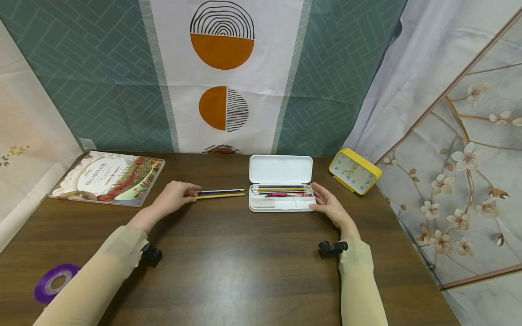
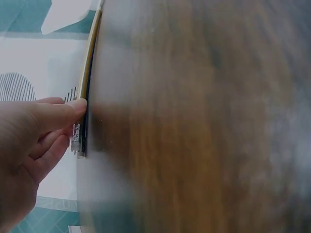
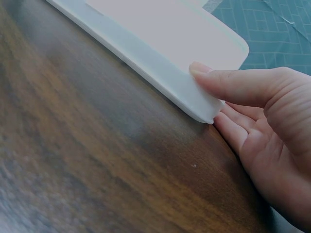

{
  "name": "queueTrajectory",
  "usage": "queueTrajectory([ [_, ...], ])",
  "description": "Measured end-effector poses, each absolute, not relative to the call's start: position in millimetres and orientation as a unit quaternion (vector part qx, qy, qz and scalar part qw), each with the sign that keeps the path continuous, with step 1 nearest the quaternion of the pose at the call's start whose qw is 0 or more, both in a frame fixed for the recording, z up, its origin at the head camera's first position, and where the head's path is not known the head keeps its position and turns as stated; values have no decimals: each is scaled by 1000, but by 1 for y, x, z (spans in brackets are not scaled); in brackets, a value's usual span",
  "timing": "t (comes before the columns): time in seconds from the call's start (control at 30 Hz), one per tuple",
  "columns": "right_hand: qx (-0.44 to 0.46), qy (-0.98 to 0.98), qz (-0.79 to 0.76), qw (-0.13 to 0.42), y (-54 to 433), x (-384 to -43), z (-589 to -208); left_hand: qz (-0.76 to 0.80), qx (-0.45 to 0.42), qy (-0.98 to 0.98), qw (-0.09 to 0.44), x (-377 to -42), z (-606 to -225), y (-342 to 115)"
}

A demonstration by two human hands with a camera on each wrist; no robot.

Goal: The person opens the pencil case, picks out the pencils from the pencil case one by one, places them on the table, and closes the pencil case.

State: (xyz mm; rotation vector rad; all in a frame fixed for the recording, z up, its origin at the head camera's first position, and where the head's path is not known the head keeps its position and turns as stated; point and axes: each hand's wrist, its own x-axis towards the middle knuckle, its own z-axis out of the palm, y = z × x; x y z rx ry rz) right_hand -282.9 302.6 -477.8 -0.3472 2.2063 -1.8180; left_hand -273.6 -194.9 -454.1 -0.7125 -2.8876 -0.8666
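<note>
My left hand (image 1: 175,198) pinches the left ends of two pencils, a dark one (image 1: 224,191) and a yellow one (image 1: 224,196). In the left wrist view, the thumb and fingers close on the yellow pencil (image 2: 90,58) near its end, with the dark one alongside. A white pencil case (image 1: 280,169) lies with its lid raised; several pencils, a pink-red item (image 1: 281,194) and a white eraser (image 1: 263,204) are inside. My right hand (image 1: 331,206) grips the case's right end. Its thumb (image 3: 201,70) lies over the rim, the other fingers outside the wall.
A yellow clock (image 1: 355,171) stands right of the case. At the back left lies a picture-covered book (image 1: 110,179). A purple tape roll (image 1: 45,287) sits by the left sleeve. Patterned cloth (image 1: 224,136) hangs behind the wooden table (image 1: 228,253).
</note>
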Motion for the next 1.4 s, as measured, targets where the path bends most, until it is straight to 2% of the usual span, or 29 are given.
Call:
queueTrajectory([
  [0.53,-119,762,-623,130,302,-286,-477,-256,-238,-937,17,-276,-452,-193],
  [0.77,-118,764,-621,132,303,-287,-478,-267,-228,-936,19,-278,-436,-186],
  [1.1,-119,760,-624,137,302,-286,-478,-281,-259,-924,23,-290,-407,-127],
  [1.4,-115,760,-625,133,303,-284,-479,-295,-288,-910,26,-302,-405,-70],
])
